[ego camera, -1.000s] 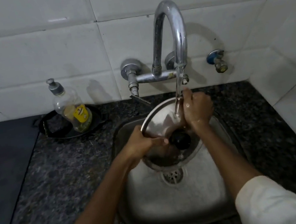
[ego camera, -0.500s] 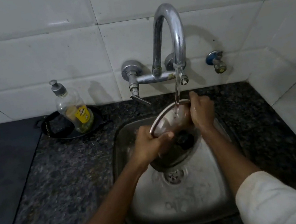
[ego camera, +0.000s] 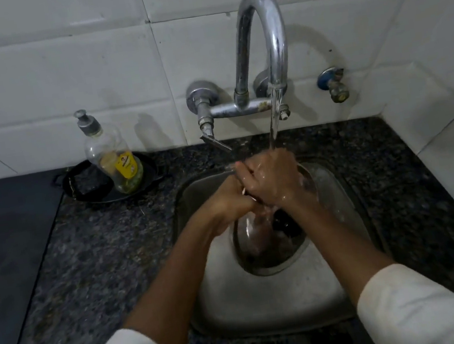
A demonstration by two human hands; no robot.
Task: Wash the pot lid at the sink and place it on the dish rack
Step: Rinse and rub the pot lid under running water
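A steel pot lid point(ego camera: 263, 248) with a black knob point(ego camera: 285, 223) is held tilted over the steel sink point(ego camera: 269, 307). My left hand point(ego camera: 225, 201) grips the lid's left rim. My right hand point(ego camera: 269, 178) lies across the lid's upper part, wet, right under the stream from the curved chrome tap point(ego camera: 266, 48). Both hands hide the top half of the lid. No dish rack is in view.
A clear soap bottle point(ego camera: 113, 159) with a yellow label stands in a black dish point(ego camera: 86, 187) on the speckled granite counter point(ego camera: 101, 264) left of the sink. White tiled walls close the back and right. A small blue valve point(ego camera: 332, 84) sticks out at the right.
My right hand slid left over the lid's upper face to meet my left hand under the water. The lid tilted so its lower half now faces me.
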